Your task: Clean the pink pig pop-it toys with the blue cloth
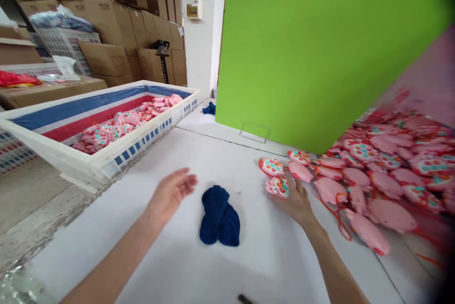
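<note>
My left hand [174, 193] is over the white table, its fingers apart and slightly bent, with nothing in it. Just right of it lies a folded dark blue cloth [219, 218], not touched by either hand. My right hand [294, 200] is closed around a small pink toy [277, 186] with coloured buttons, thumb on the near side and fingers on the far side. A second pink toy [271, 166] rests directly behind that one. Close to my right fingers is a pink toy lying smooth side up [300, 171].
A heap of pink toys [386, 185] with orange cords covers the right side. A green board [305, 52] stands behind the table [159, 256]. At left, a white crate [117, 161] holds more toys. Cardboard boxes [106, 24] are stacked behind. A dark object [244, 299] lies at the near edge.
</note>
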Action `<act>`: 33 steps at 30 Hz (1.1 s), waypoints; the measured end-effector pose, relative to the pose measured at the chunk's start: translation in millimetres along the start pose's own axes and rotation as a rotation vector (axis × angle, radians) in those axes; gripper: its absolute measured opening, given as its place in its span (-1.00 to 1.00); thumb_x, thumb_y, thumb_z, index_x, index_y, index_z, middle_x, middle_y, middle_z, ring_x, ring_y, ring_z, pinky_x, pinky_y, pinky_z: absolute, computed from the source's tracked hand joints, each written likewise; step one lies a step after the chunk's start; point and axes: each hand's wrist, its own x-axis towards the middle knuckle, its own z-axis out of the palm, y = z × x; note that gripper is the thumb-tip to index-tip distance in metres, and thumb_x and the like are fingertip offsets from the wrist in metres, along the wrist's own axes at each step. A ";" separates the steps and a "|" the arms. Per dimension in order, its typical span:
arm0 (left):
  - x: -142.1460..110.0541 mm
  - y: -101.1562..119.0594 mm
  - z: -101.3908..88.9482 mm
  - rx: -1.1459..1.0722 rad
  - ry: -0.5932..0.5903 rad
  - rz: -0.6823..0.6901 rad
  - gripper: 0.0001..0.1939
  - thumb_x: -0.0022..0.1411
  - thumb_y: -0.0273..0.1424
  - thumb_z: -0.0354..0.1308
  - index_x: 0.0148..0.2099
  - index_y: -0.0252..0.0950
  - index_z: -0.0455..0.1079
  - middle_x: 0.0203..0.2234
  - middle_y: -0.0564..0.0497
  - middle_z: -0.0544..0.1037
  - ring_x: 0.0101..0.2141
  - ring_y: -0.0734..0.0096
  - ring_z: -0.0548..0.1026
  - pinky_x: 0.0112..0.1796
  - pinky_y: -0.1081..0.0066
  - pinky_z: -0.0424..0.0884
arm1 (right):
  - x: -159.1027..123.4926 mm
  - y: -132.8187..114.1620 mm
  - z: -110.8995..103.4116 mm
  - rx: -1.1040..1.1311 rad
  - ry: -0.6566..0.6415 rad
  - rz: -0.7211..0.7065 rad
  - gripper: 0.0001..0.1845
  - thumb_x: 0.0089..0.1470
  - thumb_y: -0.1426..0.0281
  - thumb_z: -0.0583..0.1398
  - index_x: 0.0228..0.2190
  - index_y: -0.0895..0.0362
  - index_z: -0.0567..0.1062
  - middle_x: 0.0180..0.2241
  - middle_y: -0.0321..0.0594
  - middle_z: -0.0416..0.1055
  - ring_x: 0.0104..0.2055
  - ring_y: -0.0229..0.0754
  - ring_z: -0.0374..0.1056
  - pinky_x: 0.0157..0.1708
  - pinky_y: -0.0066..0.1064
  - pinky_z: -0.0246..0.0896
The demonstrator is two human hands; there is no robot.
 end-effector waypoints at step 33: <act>-43.1 -114.6 24.8 0.315 -0.563 -0.022 -0.34 -0.08 -0.34 0.36 0.09 -0.30 0.26 -0.20 -0.05 0.46 -0.21 0.30 0.42 -0.21 0.40 0.35 | -160.1 -62.0 9.7 0.981 -0.280 0.147 -0.45 -0.06 0.07 0.23 -0.08 0.14 0.44 -0.20 -0.12 0.49 -0.29 -0.13 0.36 -0.45 -0.42 0.32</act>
